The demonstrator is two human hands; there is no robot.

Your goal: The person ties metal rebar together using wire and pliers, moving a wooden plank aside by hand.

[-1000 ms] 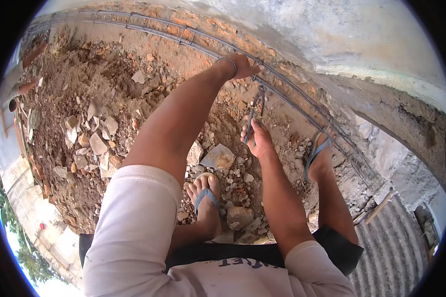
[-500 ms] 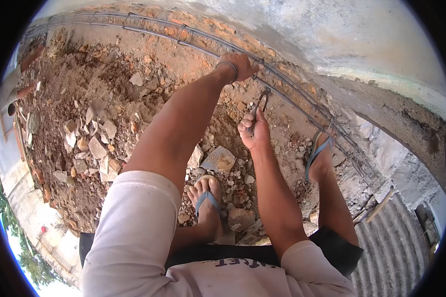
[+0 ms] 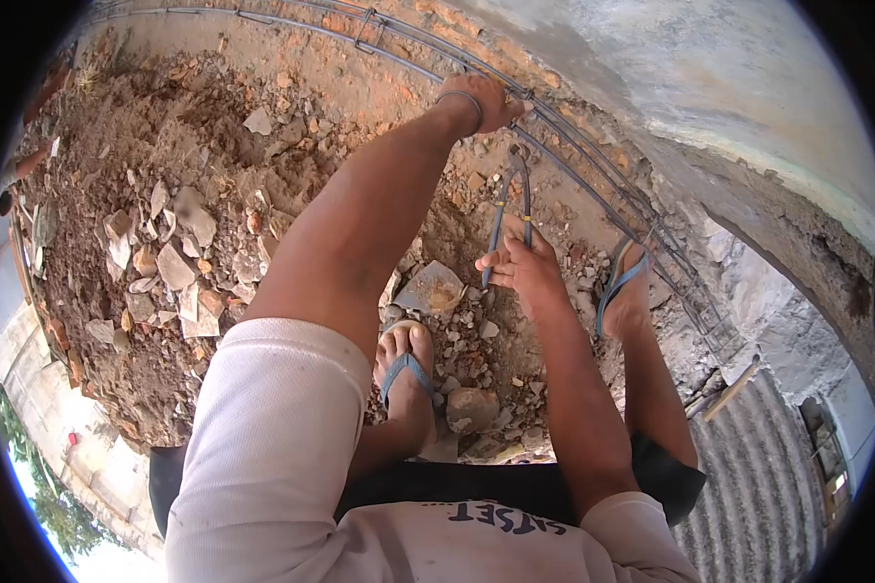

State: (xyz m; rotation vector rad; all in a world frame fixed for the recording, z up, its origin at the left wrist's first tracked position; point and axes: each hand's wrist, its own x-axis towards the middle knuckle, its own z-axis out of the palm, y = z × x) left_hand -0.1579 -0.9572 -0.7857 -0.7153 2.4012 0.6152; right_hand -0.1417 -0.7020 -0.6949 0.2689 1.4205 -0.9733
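The left hand [image 3: 486,103] grasps the steel bar cage [image 3: 593,194], apparently steadying it, while the right hand [image 3: 533,267] loosely grips the pincers [image 3: 497,225], handles spread. The cage runs beneath the left hand and beyond the right; the pincers' head lies near the lower bar, apart from it. Working the pincers seems to call for a firmer hold on both handles.
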